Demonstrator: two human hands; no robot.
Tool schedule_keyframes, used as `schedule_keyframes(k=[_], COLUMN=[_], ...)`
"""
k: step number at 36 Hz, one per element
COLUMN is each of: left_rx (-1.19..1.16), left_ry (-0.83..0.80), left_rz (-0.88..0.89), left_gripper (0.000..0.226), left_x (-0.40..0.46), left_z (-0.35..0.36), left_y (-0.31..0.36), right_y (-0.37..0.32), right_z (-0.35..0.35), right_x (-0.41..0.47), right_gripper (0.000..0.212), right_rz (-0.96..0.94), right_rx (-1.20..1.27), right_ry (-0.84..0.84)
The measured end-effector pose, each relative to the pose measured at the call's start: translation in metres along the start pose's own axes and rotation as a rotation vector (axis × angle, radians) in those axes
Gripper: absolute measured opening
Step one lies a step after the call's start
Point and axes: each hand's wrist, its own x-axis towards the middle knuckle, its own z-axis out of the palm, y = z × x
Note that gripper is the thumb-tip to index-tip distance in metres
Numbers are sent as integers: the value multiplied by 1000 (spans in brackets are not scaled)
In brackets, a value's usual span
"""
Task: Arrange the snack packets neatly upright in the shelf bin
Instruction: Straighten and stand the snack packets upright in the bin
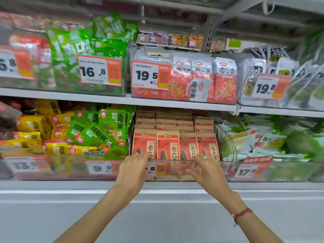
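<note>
While both hands, left (135,165) and right (205,168), curled over the clear bin's front rim (173,161) on the lower shelf, the sunflower seed packets (168,146) stood upright inside. They looked light and crinkly; I'd pinch the top seams.

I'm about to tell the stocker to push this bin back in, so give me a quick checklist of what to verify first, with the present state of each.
1. Front-row sunflower seed packets upright and facing forward: ok, four stand side by side.
2. Rows behind them upright: ok as far as their tops show; lower parts hidden.
3. Left hand on the clear bin front edge: ok, fingers curl over the rim.
4. Right hand on the same edge: ok, fingers over the rim.
5. Neighbouring green packets clear of the bin: cannot tell, they lean close to its left wall.
6. Price tag readable: not ok, partly covered by the left hand.
</note>
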Motion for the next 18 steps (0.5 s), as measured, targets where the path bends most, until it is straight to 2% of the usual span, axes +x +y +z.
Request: schedule_keyframes(k=[2, 5, 7, 9, 11, 15, 18], left_rx=[-55, -68, -88, -61, -65, -152, -161], left_ry=[-2, -13, -27, -33, -39, 6, 61], left_rz=[-11, -23, -13, 8, 11, 18, 43], left_gripper=[29, 27, 33, 49, 53, 34, 31], left_x=[1, 2, -1, -2, 1, 5, 10], left_z=[-5, -6, -8, -3, -2, -6, -12], left_y=[3, 2, 2, -2, -3, -6, -6], right_y=[-2, -4, -5, -5, -4, -1, -4], right_z=[-4, -5, -2, 0, 2, 1, -8], right_x=[1, 0, -4, -7, -8, 1, 6], right_gripper=[19, 18, 21, 24, 26, 28, 30], right_rz=[16, 42, 69, 86, 105, 125, 107], right_rx=[39, 74, 106, 149, 177, 207, 222], right_ry=[-7, 0, 21, 56, 79, 99, 118])
